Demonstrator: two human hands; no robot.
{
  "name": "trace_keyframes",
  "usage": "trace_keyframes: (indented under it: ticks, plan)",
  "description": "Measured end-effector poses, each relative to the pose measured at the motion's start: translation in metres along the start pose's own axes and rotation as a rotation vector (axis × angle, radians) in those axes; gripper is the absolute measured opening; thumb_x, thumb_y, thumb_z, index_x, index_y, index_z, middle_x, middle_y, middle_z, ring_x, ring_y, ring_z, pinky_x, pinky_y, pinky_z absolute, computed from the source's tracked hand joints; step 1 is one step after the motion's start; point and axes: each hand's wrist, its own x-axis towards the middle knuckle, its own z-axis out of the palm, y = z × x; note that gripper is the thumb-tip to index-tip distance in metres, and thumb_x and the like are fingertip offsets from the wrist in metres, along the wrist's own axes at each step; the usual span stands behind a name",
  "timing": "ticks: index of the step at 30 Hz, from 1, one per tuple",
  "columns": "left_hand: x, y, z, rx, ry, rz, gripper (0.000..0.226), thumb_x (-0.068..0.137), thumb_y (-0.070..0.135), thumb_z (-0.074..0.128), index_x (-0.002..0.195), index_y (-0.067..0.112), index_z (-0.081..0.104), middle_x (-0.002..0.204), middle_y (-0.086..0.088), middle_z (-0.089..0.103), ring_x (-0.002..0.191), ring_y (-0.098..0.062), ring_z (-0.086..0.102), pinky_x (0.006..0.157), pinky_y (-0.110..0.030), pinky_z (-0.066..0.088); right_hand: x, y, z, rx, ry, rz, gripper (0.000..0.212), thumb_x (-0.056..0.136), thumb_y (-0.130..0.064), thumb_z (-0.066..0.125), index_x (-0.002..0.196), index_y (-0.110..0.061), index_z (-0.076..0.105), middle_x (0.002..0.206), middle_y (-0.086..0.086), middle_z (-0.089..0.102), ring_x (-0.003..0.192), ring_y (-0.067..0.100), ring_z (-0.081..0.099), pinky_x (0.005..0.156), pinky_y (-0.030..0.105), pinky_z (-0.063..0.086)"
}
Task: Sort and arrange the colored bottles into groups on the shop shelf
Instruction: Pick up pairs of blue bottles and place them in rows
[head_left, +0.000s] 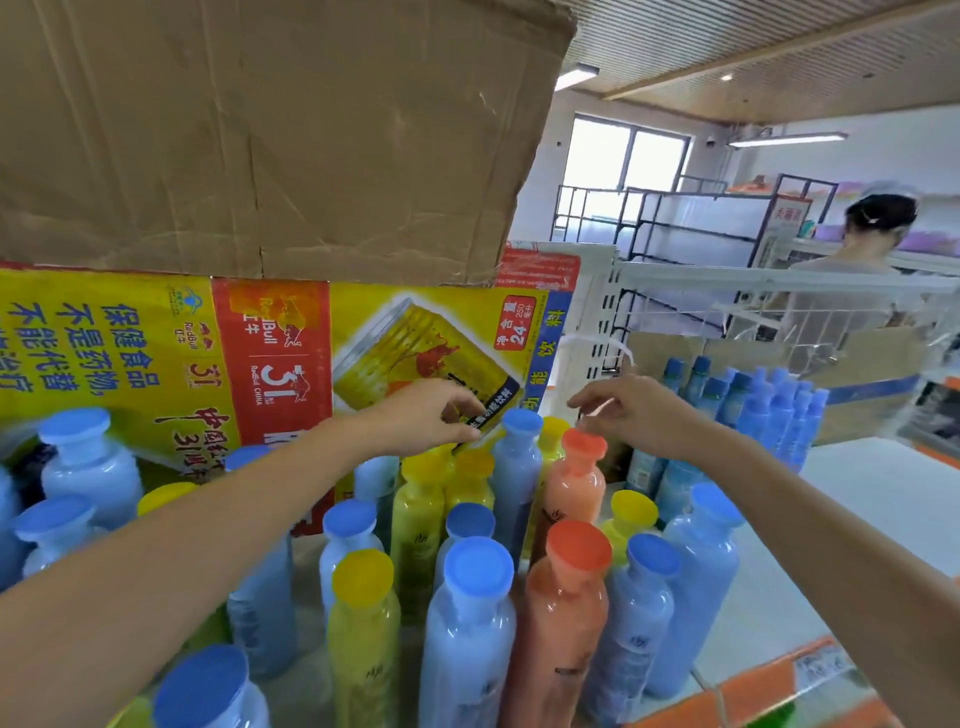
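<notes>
The bottles (470, 629) stand upright, packed close together on the white shelf (883, 499). They are slim, translucent plastic with wide flat caps, and each cap matches the liquid: pale blue, yellow or orange. The colours are mixed. Blue is the most common, yellow ones cluster in the middle, and two orange ones stand at centre right, one behind the other. A separate group of smaller blue bottles (779, 410) stands further back on the right.

The left hand (431, 413) reaches over the yellow caps at the back, its fingers curled against the printed carton (156, 353). Whether it grips anything cannot be told. The right hand (636, 415) hangs just above the rear orange bottle (576, 486) with bent fingers pointing down at the cap. Contact or grip cannot be told.

A brown box (260, 130) sits on the carton.
</notes>
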Motion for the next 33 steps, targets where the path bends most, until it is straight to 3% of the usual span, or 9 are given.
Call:
trace_keyframes:
  ticks: [5, 10, 18, 21, 26, 31, 33]
  plan:
    - [0.028, 0.021, 0.018, 0.075, -0.033, 0.030, 0.051, 0.087, 0.028, 0.060, 0.133, 0.015, 0.043, 0.131, -0.004, 0.045, 0.118, -0.019, 0.046, 0.092, -0.023, 0.035, -0.007, 0.005, 0.010, -0.061, -0.067, 0.007, 0.037, 0.081, -0.032, 0.069, 0.116, -0.022, 0.061, 0.111, 0.001, 0.063, 0.089, 0.018, 0.062, 0.087, 0.031, 0.047]
    - [0.047, 0.025, 0.036, 0.091, -0.078, -0.004, 0.061, 0.083, 0.025, 0.066, 0.136, 0.011, 0.039, 0.136, -0.008, 0.045, 0.123, -0.024, 0.044, 0.102, -0.032, 0.036, -0.003, 0.005, 0.015, -0.149, -0.114, -0.047, 0.049, 0.077, -0.035, 0.071, 0.122, -0.020, 0.058, 0.118, 0.001, 0.061, 0.100, 0.015, 0.054, 0.090, 0.029, 0.042]
    - [0.055, 0.030, 0.043, 0.099, 0.021, 0.022, 0.051, 0.083, 0.031, 0.065, 0.126, 0.009, 0.050, 0.128, -0.009, 0.052, 0.117, -0.021, 0.047, 0.087, -0.020, 0.032, 0.003, 0.011, 0.026, -0.216, -0.082, -0.084, 0.050, 0.078, -0.037, 0.069, 0.123, -0.021, 0.055, 0.118, 0.005, 0.060, 0.109, 0.024, 0.052, 0.083, 0.029, 0.038]
    - [0.055, 0.033, 0.042, 0.144, 0.021, 0.025, 0.053, 0.083, 0.030, 0.066, 0.128, 0.008, 0.049, 0.131, -0.009, 0.051, 0.121, -0.022, 0.046, 0.093, -0.023, 0.033, 0.002, 0.010, 0.025, -0.194, -0.048, -0.071, 0.050, 0.076, -0.033, 0.072, 0.120, -0.019, 0.054, 0.115, 0.006, 0.059, 0.105, 0.025, 0.053, 0.076, 0.028, 0.037]
    - [0.048, 0.042, 0.045, 0.185, 0.012, 0.030, 0.054, 0.085, 0.029, 0.063, 0.131, 0.008, 0.045, 0.135, -0.009, 0.047, 0.125, -0.022, 0.042, 0.100, -0.027, 0.032, -0.003, 0.008, 0.019, -0.144, -0.019, -0.076, 0.045, 0.071, -0.029, 0.076, 0.113, -0.018, 0.062, 0.112, 0.005, 0.062, 0.101, 0.021, 0.056, 0.080, 0.028, 0.042]
    - [0.039, 0.048, 0.044, 0.193, 0.083, 0.077, 0.049, 0.088, 0.027, 0.059, 0.132, 0.010, 0.046, 0.131, -0.008, 0.048, 0.122, -0.022, 0.043, 0.099, -0.026, 0.031, -0.009, 0.012, 0.008, -0.045, 0.076, -0.050, 0.038, 0.071, -0.021, 0.075, 0.108, -0.019, 0.068, 0.104, 0.002, 0.067, 0.082, 0.014, 0.055, 0.072, 0.024, 0.042]
    - [0.038, 0.052, 0.038, 0.167, 0.132, 0.098, 0.046, 0.088, 0.024, 0.059, 0.130, 0.009, 0.047, 0.131, -0.008, 0.049, 0.122, -0.021, 0.044, 0.099, -0.025, 0.031, -0.011, 0.013, 0.000, 0.016, 0.127, -0.052, 0.036, 0.070, -0.021, 0.075, 0.106, -0.020, 0.069, 0.100, -0.001, 0.067, 0.082, 0.012, 0.055, 0.075, 0.024, 0.043]
